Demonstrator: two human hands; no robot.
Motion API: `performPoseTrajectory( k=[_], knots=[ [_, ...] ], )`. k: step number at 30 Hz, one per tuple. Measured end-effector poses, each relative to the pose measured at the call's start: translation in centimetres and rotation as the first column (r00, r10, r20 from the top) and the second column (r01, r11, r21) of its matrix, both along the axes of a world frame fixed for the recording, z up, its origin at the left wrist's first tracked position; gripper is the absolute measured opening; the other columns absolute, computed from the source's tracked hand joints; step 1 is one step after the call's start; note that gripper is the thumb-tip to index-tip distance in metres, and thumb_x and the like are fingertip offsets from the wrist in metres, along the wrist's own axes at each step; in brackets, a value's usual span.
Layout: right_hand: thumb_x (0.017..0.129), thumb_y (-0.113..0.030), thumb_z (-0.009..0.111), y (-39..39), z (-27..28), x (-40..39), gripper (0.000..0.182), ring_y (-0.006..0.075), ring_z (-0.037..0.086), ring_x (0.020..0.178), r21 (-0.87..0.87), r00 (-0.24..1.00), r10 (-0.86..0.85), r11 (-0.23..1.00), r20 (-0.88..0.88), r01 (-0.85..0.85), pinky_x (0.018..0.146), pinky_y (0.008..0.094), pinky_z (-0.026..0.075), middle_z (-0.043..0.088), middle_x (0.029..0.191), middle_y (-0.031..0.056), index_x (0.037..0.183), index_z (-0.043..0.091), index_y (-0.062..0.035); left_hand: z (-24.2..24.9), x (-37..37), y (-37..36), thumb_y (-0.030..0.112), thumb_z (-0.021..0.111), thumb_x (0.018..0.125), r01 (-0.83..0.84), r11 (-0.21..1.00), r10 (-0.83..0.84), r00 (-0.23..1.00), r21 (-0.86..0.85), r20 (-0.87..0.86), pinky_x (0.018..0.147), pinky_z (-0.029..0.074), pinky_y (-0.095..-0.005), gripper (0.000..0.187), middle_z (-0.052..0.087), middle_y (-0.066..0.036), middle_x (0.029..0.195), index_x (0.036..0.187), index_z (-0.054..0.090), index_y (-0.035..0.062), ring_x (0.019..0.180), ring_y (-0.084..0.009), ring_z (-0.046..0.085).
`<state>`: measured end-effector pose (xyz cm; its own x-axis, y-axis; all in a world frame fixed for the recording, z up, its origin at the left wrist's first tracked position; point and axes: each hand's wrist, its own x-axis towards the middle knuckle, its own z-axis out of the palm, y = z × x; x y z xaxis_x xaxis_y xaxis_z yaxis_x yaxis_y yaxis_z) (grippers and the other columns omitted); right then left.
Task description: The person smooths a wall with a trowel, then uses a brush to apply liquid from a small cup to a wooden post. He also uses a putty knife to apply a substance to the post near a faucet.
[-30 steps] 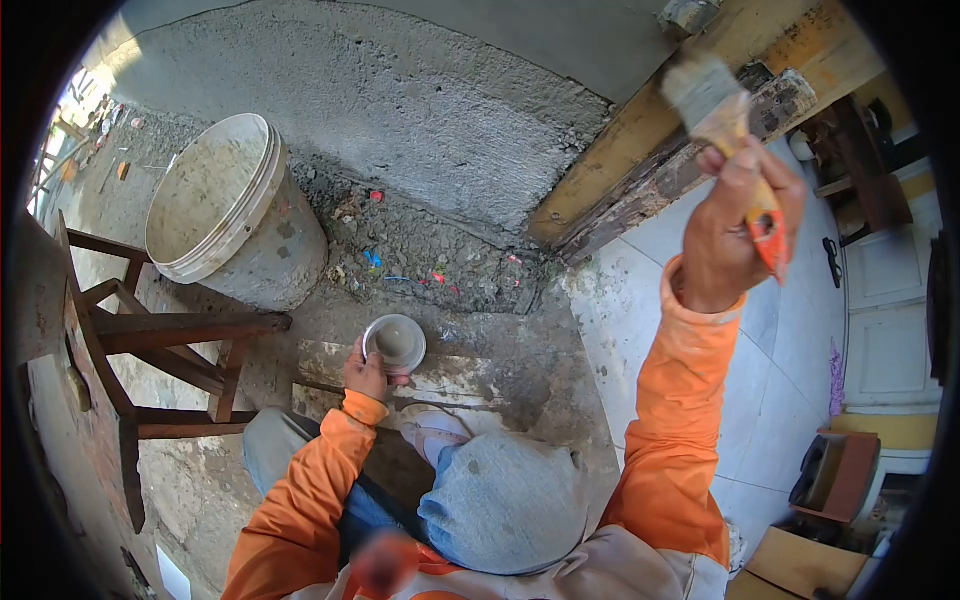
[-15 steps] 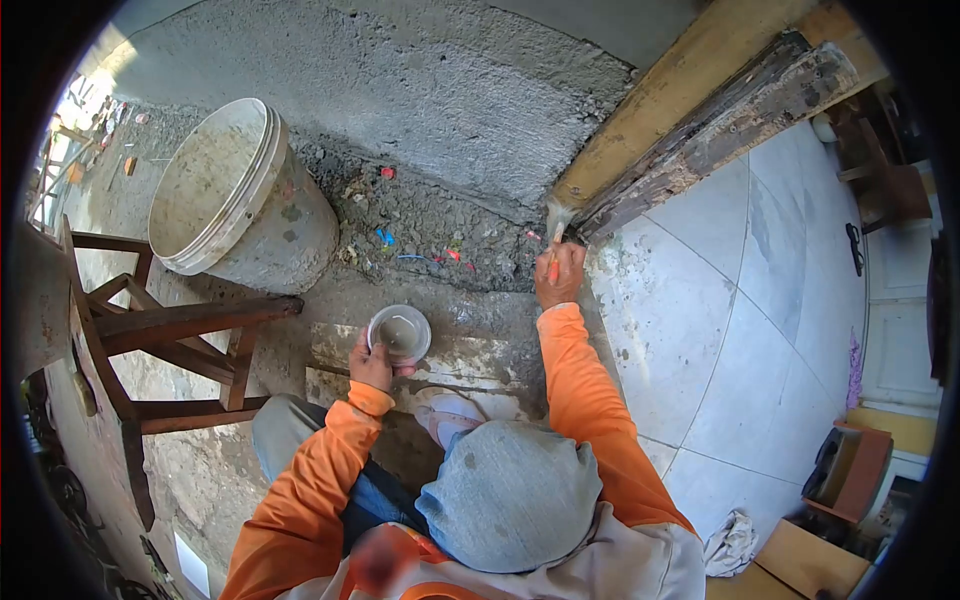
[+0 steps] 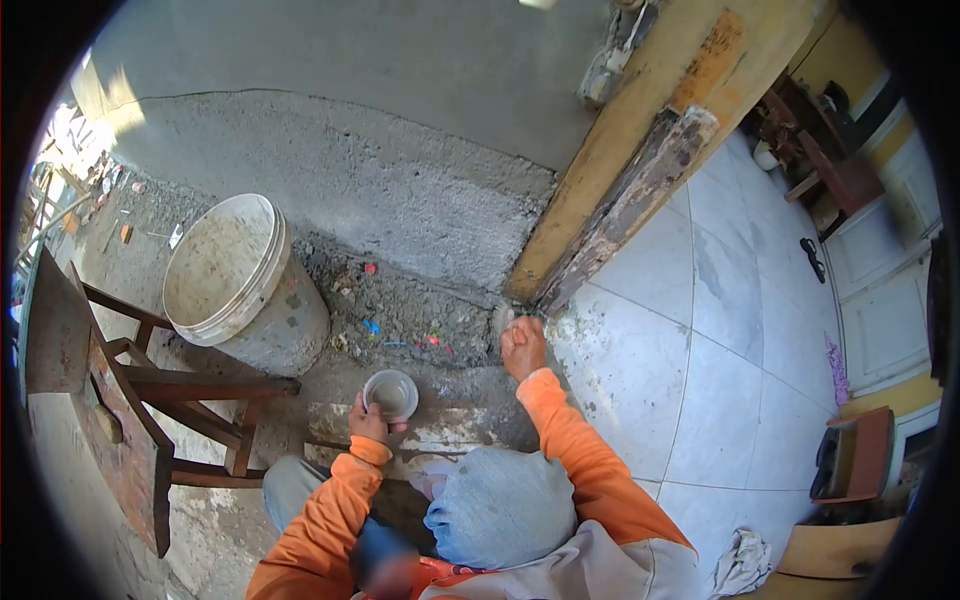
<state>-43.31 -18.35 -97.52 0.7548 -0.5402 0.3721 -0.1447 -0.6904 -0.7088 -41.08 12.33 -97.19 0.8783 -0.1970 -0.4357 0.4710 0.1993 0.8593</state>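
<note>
A small round clear plastic tub [image 3: 391,395], with some liquid inside, is held in my left hand [image 3: 369,419], the thumb over its rim. My right hand [image 3: 523,347] is closed round a paintbrush whose pale bristles [image 3: 503,318] show beside the fingers; its handle is mostly hidden. The bristles are close to the foot of a yellowish wooden post [image 3: 590,190], where it meets the rough cement wall base [image 3: 400,190]. A weathered, peeling strip of wood [image 3: 640,200] stands along the post, just beyond my right hand.
A dirty white bucket [image 3: 290,310] stands on the left, near a dark wooden stool [image 3: 150,420]. Rubble [image 3: 400,310] with coloured scraps lies along the wall. White floor tiles [image 3: 720,400] spread to the right, with a crumpled cloth [image 3: 743,562] at the lower right.
The view has tilted up, so more wall shows and the scene sits lower. My right hand has turned with the brush, hiding the orange handle seen before. My left hand still holds the tub.
</note>
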Motion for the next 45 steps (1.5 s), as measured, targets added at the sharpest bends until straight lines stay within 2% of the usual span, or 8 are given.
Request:
performPoseTrajectory(
  k=[9,15,17,19,22,37,39,45],
  knots=[
    [0.076,-0.005,0.057,3.9,10.8,-2.1,0.007,0.0274,0.057,0.069,0.203,0.972,0.205,0.953,0.112,-0.224,0.064,0.0343,0.047,0.056,0.072,0.0121,0.082,0.054,-0.0035,0.4,0.5,-0.5,0.001,0.034,0.084,0.012,1.000,-0.012,1.000,-0.021,0.009,0.040,0.056,-0.0364,0.040,0.057,-0.020,0.101,0.124,0.038,0.0018,0.058,-0.0322,0.064],
    [0.078,-0.014,0.058,9.6,17.9,-0.5,0.012,0.0123,0.058,0.061,0.685,0.621,0.781,0.485,-0.059,-0.545,0.052,0.0278,0.045,0.056,0.069,0.0069,0.078,0.053,-0.0027,-1.5,1.2,-1.5,0.002,0.036,0.083,-0.009,1.000,0.009,1.000,-0.030,0.005,0.042,0.057,-0.0375,0.042,0.058,-0.020,0.101,0.124,0.041,0.0012,0.060,-0.0328,0.064],
    [0.078,-0.015,0.058,10.8,17.6,0.7,0.014,0.0157,0.059,0.062,0.666,0.491,0.846,0.489,-0.206,-0.563,0.053,0.0292,0.046,0.057,0.068,0.0081,0.078,0.053,-0.0021,-9.3,2.7,-0.8,0.001,0.036,0.081,-0.155,0.887,-0.330,0.449,0.435,0.831,0.043,0.057,-0.0383,0.043,0.058,-0.019,0.101,0.124,0.041,0.0006,0.061,-0.0321,0.064],
    [0.076,-0.019,0.059,11.6,15.9,1.4,0.018,0.0207,0.061,0.069,0.166,0.627,0.757,0.653,-0.184,-0.739,0.062,0.0326,0.048,0.060,0.075,0.0097,0.082,0.054,-0.0031,-5.9,1.2,-1.0,-0.001,0.036,0.080,-0.170,0.872,-0.361,0.409,0.459,0.838,0.045,0.057,-0.0387,0.044,0.057,-0.019,0.102,0.123,0.040,0.0000,0.066,-0.0315,0.064],
    [0.074,-0.015,0.060,11.0,18.1,1.0,0.015,0.0280,0.059,0.072,0.241,0.680,0.730,0.673,-0.068,-0.699,0.066,0.0368,0.047,0.058,0.077,0.0100,0.080,0.053,-0.0037,3.3,-1.0,-2.0,-0.001,0.034,0.082,0.135,0.988,-0.148,0.962,0.075,0.229,0.046,0.058,-0.0375,0.042,0.057,-0.018,0.103,0.123,0.040,-0.0008,0.071,-0.0316,0.064],
    [0.079,-0.011,0.056,6.5,19.0,-2.9,0.011,0.0229,0.059,0.071,0.030,0.757,0.653,0.756,0.036,-0.654,0.064,0.0334,0.048,0.059,0.081,0.0088,0.086,0.054,-0.0037,3.5,1.2,-5.2,-0.003,0.032,0.086,0.110,0.992,-0.109,0.994,-0.058,0.010,0.046,0.058,-0.0389,0.039,0.056,-0.020,0.106,0.124,0.038,0.0037,0.068,-0.0339,0.065],
    [0.087,-0.012,0.051,5.7,19.9,-3.8,0.014,0.0140,0.060,0.069,0.678,0.851,0.427,0.528,0.308,-0.510,0.063,0.0272,0.050,0.061,0.084,0.0075,0.094,0.057,-0.0004,3.7,1.1,-4.4,-0.002,0.031,0.087,0.085,0.994,-0.085,0.996,-0.074,-0.001,0.046,0.058,-0.0391,0.038,0.055,-0.020,0.107,0.124,0.038,0.0038,0.068,-0.0348,0.065],
    [0.092,-0.015,0.050,3.6,19.6,-4.2,0.022,0.0098,0.058,0.069,0.649,0.851,0.493,0.589,0.183,-0.481,0.063,0.0242,0.049,0.062,0.081,0.0058,0.104,0.056,0.0023,2.9,1.1,-1.1,0.001,0.031,0.088,0.044,0.998,-0.045,0.999,-0.046,-0.018,0.045,0.058,-0.0405,0.037,0.055,-0.021,0.107,0.124,0.039,0.0053,0.068,-0.0373,0.064]
  ],
)
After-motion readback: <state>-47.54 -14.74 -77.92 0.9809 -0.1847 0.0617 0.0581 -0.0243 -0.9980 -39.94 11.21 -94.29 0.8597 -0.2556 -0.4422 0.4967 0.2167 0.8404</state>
